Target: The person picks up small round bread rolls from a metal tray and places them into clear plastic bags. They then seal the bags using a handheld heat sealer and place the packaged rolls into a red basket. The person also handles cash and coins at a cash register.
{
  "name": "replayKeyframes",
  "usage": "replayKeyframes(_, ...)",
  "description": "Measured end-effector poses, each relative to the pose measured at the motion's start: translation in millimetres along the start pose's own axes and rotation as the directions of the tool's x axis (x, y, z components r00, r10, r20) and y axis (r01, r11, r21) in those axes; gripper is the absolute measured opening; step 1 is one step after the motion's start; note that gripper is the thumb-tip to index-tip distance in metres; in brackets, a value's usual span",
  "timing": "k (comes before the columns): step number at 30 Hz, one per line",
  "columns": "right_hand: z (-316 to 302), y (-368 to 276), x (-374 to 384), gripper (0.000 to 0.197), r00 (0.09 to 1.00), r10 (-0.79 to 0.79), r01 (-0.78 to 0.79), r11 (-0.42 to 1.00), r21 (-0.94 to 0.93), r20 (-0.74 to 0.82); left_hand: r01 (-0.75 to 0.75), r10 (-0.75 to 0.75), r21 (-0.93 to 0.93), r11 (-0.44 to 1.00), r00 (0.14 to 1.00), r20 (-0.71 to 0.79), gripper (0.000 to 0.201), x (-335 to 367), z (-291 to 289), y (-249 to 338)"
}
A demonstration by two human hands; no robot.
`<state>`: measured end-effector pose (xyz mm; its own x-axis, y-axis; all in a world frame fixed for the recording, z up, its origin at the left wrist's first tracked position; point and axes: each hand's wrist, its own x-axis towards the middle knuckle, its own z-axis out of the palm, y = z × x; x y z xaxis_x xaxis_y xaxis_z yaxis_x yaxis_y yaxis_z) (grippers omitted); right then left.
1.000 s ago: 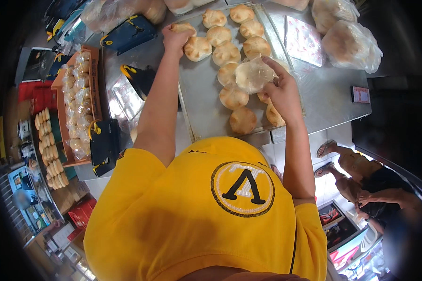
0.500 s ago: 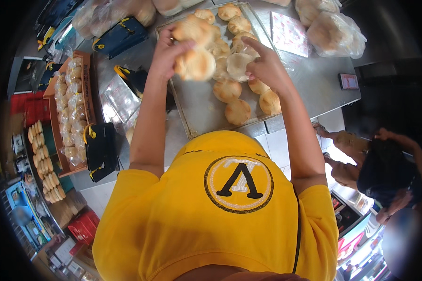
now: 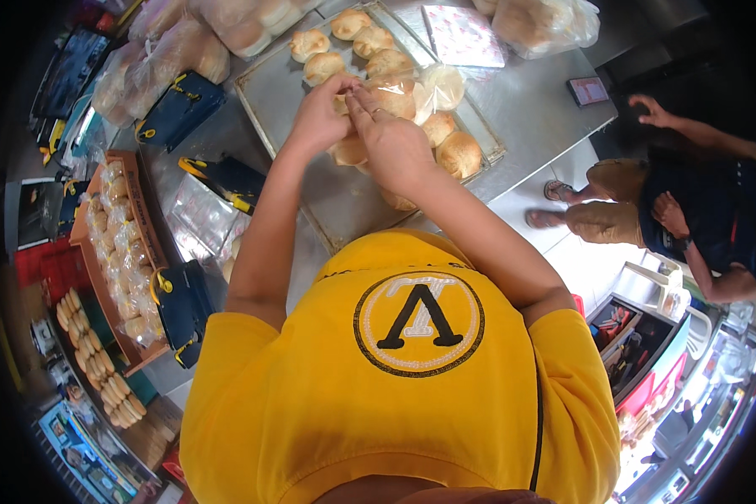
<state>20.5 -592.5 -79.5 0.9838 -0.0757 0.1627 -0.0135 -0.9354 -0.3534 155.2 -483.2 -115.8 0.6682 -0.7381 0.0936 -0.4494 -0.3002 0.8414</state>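
Observation:
My left hand (image 3: pixel 321 116) and my right hand (image 3: pixel 388 139) meet over the metal baking tray (image 3: pixel 344 202). The fingertips of both are drawn together at the near-left end of a transparent plastic bag (image 3: pixel 424 91). Round golden buns (image 3: pixel 393 97) show through the film, just beyond my right fingers. My hands hide the bag's mouth. Loose browned buns (image 3: pixel 323 67) lie on the far part of the tray, and others, such as a darker bun (image 3: pixel 459 154), sit right of my right hand. Another bun (image 3: pixel 349 151) is partly covered below my hands.
Large bags of buns (image 3: pixel 197 55) stand at the far left, another bag (image 3: pixel 546 25) at the far right. Dark bags with yellow handles (image 3: pixel 185 109) and a box of wrapped rolls (image 3: pixel 124 252) are leftward. A patterned packet (image 3: pixel 462 35) lies beyond the tray; a person (image 3: pixel 697 202) stands right.
Buns formerly raised in my left hand now appear inside the plastic bag. My right hand has moved left to meet my left hand. The person at right has shifted, and the view has turned.

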Motion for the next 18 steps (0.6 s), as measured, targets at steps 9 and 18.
replayKeyframes(9,-12.2,1.5,5.2,0.078,0.994,0.061,-0.047,0.987,0.152,-0.088,-0.022,-0.038,-0.591,0.806,0.995,-0.088,0.074,-64.5,6.8,1.3)
replayKeyframes(18,-68.7,-25.2,9.0,0.055,0.975,0.084,-0.042,0.980,0.197,-0.208,-0.148,0.051,-0.266,0.952,0.939,-0.339,0.039,-37.4,15.5,80.1)
